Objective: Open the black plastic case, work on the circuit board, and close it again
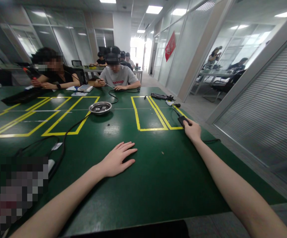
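My left hand lies flat on the green table, fingers stretched out and slightly apart, holding nothing. My right hand reaches far to the right, near the table's edge, with its fingers on a small black device that has a black cable running from it. The device sits at the corner of a yellow taped rectangle. Whether the fingers grip the device or only rest on it is unclear.
A metal bowl holding small parts stands mid-table, and black cables run left of it. A black tool lies at the far right edge. Two people sit across the table, others further back. Glass walls line the aisle on the right.
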A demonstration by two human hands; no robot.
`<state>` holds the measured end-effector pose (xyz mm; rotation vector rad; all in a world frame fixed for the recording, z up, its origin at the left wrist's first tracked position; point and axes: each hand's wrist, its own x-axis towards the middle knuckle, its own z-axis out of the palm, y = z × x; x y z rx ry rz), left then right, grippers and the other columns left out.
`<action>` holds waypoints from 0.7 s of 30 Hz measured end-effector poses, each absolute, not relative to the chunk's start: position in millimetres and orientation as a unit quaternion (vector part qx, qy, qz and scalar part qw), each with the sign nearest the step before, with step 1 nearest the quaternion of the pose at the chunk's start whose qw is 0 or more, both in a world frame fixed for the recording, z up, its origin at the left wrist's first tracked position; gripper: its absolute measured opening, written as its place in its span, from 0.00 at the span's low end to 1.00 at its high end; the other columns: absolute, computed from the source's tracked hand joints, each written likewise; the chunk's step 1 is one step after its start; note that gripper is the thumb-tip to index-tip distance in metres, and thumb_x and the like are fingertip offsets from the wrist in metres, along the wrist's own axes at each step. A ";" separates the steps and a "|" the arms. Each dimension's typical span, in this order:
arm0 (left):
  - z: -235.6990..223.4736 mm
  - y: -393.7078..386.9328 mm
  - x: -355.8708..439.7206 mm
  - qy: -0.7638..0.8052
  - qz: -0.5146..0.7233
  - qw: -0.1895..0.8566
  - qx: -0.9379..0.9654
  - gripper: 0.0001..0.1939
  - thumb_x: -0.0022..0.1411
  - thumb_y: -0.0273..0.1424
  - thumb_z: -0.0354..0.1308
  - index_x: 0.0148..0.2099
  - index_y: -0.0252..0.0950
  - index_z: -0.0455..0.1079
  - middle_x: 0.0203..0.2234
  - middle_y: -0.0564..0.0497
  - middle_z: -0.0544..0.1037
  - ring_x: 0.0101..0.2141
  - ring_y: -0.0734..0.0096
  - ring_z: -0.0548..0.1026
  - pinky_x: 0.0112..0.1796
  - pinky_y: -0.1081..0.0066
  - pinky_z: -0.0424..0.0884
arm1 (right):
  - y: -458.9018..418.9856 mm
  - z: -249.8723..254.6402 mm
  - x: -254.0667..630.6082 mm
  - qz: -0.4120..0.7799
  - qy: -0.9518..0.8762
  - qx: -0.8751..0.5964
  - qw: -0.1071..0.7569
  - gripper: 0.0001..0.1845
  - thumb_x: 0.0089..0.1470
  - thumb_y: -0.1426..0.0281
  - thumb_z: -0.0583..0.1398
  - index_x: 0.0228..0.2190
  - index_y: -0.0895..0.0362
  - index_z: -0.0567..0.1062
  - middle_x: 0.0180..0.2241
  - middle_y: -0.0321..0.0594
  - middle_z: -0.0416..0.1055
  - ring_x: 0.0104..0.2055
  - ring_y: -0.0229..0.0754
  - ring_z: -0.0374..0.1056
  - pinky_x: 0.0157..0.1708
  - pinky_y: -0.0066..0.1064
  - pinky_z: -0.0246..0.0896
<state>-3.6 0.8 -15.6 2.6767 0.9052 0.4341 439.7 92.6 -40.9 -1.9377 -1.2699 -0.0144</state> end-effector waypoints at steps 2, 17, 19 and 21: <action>-15.3 0.8 -3.5 0.316 0.147 0.143 0.926 0.24 0.75 0.42 0.53 0.68 0.42 0.66 0.70 0.43 0.64 0.70 0.56 0.61 0.69 0.45 0.54 | 92.6 -39.7 439.0 -0.006 -0.473 -0.786 0.397 0.28 0.60 0.60 0.57 0.55 0.61 0.80 0.47 0.57 0.81 0.49 0.61 0.75 0.48 0.47 0.70; -15.8 0.5 -3.2 0.312 0.153 0.143 0.927 0.23 0.75 0.42 0.53 0.68 0.45 0.66 0.70 0.45 0.64 0.70 0.57 0.61 0.70 0.48 0.54 | 88.9 -35.0 434.8 -0.001 -0.472 -0.785 0.401 0.28 0.52 0.58 0.63 0.50 0.60 0.82 0.40 0.51 0.81 0.41 0.55 0.76 0.43 0.41 0.70; -16.4 0.7 -3.2 0.314 0.152 0.143 0.926 0.24 0.75 0.42 0.53 0.68 0.44 0.66 0.70 0.45 0.64 0.70 0.57 0.60 0.70 0.48 0.54 | 87.7 -31.9 432.7 0.014 -0.461 -0.791 0.402 0.27 0.57 0.56 0.60 0.48 0.62 0.83 0.36 0.52 0.81 0.37 0.55 0.76 0.41 0.40 0.69; -16.4 0.8 -3.2 0.314 0.148 0.143 0.927 0.24 0.75 0.42 0.53 0.69 0.44 0.66 0.70 0.44 0.64 0.70 0.57 0.60 0.70 0.47 0.53 | 86.4 -29.5 431.3 0.019 -0.459 -0.795 0.397 0.26 0.60 0.56 0.56 0.44 0.63 0.84 0.30 0.52 0.80 0.35 0.56 0.76 0.40 0.40 0.68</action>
